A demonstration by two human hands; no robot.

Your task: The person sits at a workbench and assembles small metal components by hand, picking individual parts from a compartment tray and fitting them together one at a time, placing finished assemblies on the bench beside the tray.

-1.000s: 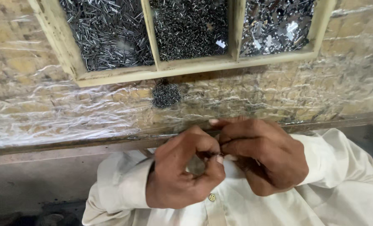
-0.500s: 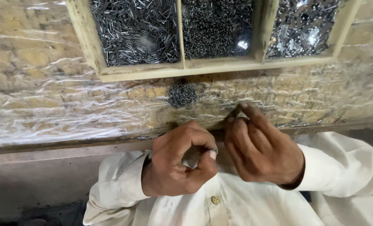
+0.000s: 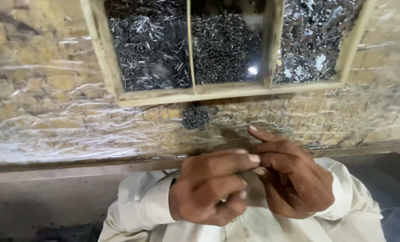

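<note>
Left hand (image 3: 209, 190) and right hand (image 3: 294, 179) pressed together at 6 o'clock, fingertips pinched; what they clamp, cannot tell; small pile of metal bits (image 3: 195, 116) at 12 o'clock of hands, below wooden tray (image 3: 164, 96); risk: tiny piece slips onto lap if pinch loosens.

Head view, steeply down, close over hands (image 3: 249, 188)

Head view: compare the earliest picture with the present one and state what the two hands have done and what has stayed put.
The left hand and right hand stay pressed together, fingertips meeting; whatever they pinch is hidden. The right forefinger now points up. The wooden tray of metal bits and the small dark pile lie as before.
</note>
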